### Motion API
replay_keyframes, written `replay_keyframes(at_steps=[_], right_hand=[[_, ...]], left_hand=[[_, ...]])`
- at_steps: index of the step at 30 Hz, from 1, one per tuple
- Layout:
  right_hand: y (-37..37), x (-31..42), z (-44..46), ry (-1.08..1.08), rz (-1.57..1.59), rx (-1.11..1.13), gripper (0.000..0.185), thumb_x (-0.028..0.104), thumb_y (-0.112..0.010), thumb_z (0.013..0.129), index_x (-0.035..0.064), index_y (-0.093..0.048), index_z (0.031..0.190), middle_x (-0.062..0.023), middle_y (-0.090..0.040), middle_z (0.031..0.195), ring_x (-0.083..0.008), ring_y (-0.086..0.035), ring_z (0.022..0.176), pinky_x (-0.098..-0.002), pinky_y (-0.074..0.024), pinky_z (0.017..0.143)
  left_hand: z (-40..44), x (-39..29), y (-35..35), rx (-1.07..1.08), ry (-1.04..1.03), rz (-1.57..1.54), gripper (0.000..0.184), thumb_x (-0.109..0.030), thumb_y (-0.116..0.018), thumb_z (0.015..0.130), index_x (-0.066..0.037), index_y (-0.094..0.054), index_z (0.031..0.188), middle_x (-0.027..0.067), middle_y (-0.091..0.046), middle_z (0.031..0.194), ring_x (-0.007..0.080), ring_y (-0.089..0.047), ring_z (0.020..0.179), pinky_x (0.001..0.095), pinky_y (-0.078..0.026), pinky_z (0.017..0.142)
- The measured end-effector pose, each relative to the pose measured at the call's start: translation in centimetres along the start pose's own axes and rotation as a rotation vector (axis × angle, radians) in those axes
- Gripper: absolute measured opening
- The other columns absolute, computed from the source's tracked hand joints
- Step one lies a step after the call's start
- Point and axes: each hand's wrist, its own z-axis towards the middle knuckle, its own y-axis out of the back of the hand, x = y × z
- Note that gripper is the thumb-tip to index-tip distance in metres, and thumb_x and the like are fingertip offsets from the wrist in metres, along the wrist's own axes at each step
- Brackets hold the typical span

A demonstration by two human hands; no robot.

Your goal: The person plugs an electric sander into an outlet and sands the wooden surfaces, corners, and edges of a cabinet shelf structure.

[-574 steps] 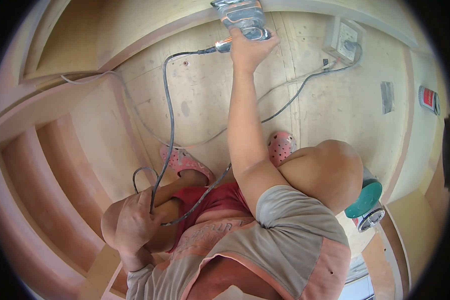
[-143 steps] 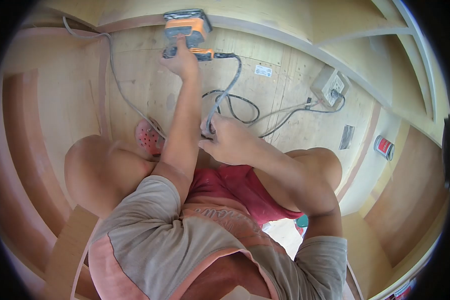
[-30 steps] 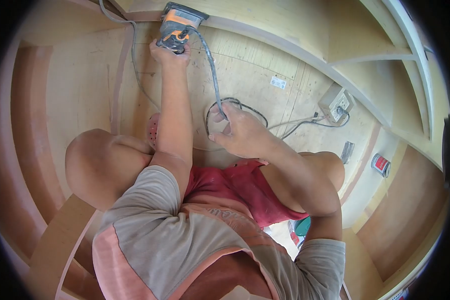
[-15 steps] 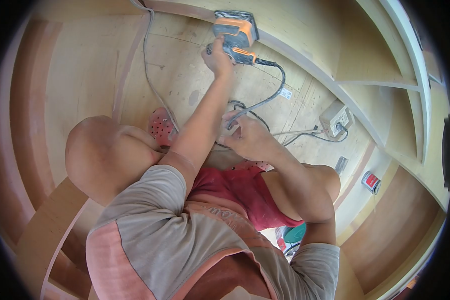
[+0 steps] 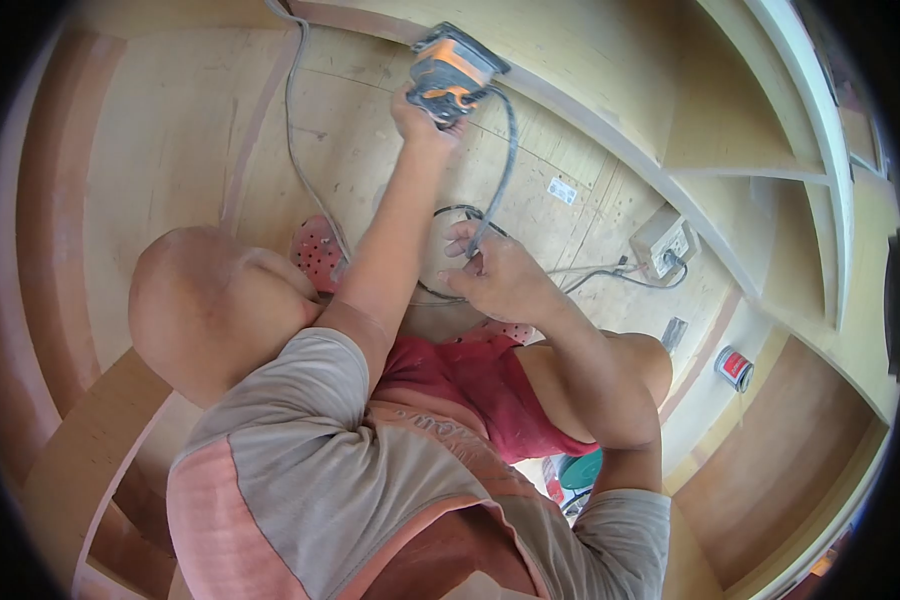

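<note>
Sander (image 5: 453, 72) has turned, left hand (image 5: 425, 122) clasping it, right hand (image 5: 498, 275) curled round cord (image 5: 511, 150), white label (image 5: 561, 190) illegible.

Can read no word, brand or number for certain: show only tiny print on the white sticker (image 5: 561, 190), blurred marks on the red-labelled can (image 5: 733, 369), illegible lettering across the shirt (image 5: 435, 425).

There is one sander (image 5: 457, 72), with one cord (image 5: 511, 150) joined to it, and there are two hands (image 5: 492, 274). Two pink clogs (image 5: 317, 256) show, along with one socket box (image 5: 660, 243), one red-labelled can (image 5: 733, 368), one white sticker (image 5: 562, 190), one grey patch (image 5: 673, 335) and one round green object (image 5: 581, 468), partly hidden.
</note>
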Motion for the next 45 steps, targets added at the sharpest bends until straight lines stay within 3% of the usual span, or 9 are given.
replay_keyframes(at_steps=[7, 9, 14, 18, 24, 29, 35, 41, 45], right_hand=[[0.2, -2.9, 0.2, 0.154, -0.287, -0.167, 0.047, 0.012, -0.062, 0.077, -0.0006, -0.048, 0.12, -0.0214, -0.06, 0.103, -0.0307, -0.063, 0.082, -0.0384, -0.0495, 0.077], [1.9, -5.1, 1.1, 0.054, -0.722, -0.299, 0.044, 0.007, -0.057, 0.075, 0.0002, -0.05, 0.118, -0.0254, -0.06, 0.104, -0.0382, -0.062, 0.087, -0.0421, -0.0486, 0.082], [8.3, -14.2, 4.1, -0.245, -0.557, -0.414, 0.043, 0.017, -0.057, 0.079, -0.0018, -0.052, 0.117, -0.0233, -0.06, 0.109, -0.0317, -0.062, 0.094, -0.0388, -0.0499, 0.081], [8.0, -12.8, 4.8, -0.541, 0.503, -0.571, 0.054, 0.039, -0.057, 0.085, 0.0019, -0.051, 0.123, -0.0197, -0.059, 0.116, -0.0334, -0.061, 0.094, -0.0467, -0.0477, 0.082], [3.5, -11.3, 9.9, 0.1, 1.72, -0.599, 0.064, 0.06, -0.043, 0.087, 0.0057, -0.045, 0.122, -0.0168, -0.051, 0.122, -0.0307, -0.052, 0.106, -0.0534, -0.041, 0.089], [-2.3, -6.3, 15.3, 0.484, 1.531, -0.843, 0.042, 0.036, -0.062, 0.086, 0.0051, -0.052, 0.113, -0.0083, -0.061, 0.105, -0.0195, -0.059, 0.093, -0.0358, -0.0481, 0.082], [-1.8, -4.5, 14.9, 0.284, 1.526, -0.895, 0.038, 0.01, -0.072, 0.075, 0.0027, -0.054, 0.108, -0.0057, -0.063, 0.096, -0.0158, -0.061, 0.085, -0.0306, -0.0494, 0.077], [0.3, -9.1, 15.5, 0.314, 1.849, -0.968, 0.036, 0.003, -0.071, 0.073, 0.004, -0.054, 0.105, -0.008, -0.061, 0.095, -0.0174, -0.061, 0.084, -0.0311, -0.0519, 0.068], [1.2, -9.6, 14.8, 0.295, 1.929, -1.069, 0.043, 0.002, -0.072, 0.072, 0.004, -0.052, 0.109, -0.008, -0.059, 0.098, -0.0183, -0.061, 0.085, -0.0331, -0.0527, 0.067]], left_hand=[[1.8, 0.9, 1.7, 0.053, 0.179, -0.036, 0.048, -0.048, -0.033, 0.085, -0.01, -0.056, 0.104, 0.0088, -0.057, 0.097, 0.0233, -0.055, 0.085, 0.0351, -0.048, 0.067], [0.7, 3.0, 0.9, 0.033, 0.194, -0.042, 0.049, -0.048, -0.032, 0.085, -0.009, -0.056, 0.104, 0.0088, -0.057, 0.096, 0.0233, -0.055, 0.084, 0.0349, -0.048, 0.067], [-2.1, 7.0, -0.3, 0.05, 0.205, -0.008, 0.046, -0.047, -0.035, 0.083, -0.011, -0.056, 0.102, 0.0086, -0.058, 0.098, 0.0242, -0.056, 0.087, 0.0345, -0.048, 0.069], [-3.4, 8.4, -0.5, 0.097, 0.116, 0.174, 0.044, -0.042, -0.048, 0.084, -0.012, -0.051, 0.114, 0.0107, -0.056, 0.111, 0.0285, -0.056, 0.099, 0.0448, -0.047, 0.083], [-2.6, 6.7, -0.3, 0.149, 0.028, 0.331, 0.043, -0.038, -0.058, 0.084, -0.009, -0.05, 0.115, 0.0125, -0.056, 0.11, 0.0287, -0.057, 0.099, 0.0498, -0.046, 0.087], [-0.8, 4.0, 0.7, 0.116, -0.138, 0.441, 0.041, -0.036, -0.06, 0.084, -0.005, -0.054, 0.109, 0.0122, -0.06, 0.097, 0.0225, -0.061, 0.087, 0.042, -0.05, 0.073], [-1.6, 2.4, 1.3, 0.293, -0.027, 0.638, 0.042, -0.04, -0.049, 0.091, -0.002, -0.056, 0.106, 0.0103, -0.062, 0.092, 0.0231, -0.061, 0.089, 0.0354, -0.049, 0.078], [-3.6, -0.5, -1.3, 0.426, -0.272, 1.972, 0.067, -0.049, -0.067, 0.078, 0.0, -0.057, 0.122, 0.016, -0.061, 0.114, 0.0212, -0.058, 0.103, 0.0309, -0.044, 0.091], [-12.5, -5.8, -10.9, 0.582, -0.503, 2.18, 0.052, -0.036, -0.067, 0.083, -0.002, -0.058, 0.121, 0.0089, -0.062, 0.11, 0.0149, -0.058, 0.101, 0.0267, -0.043, 0.09]])
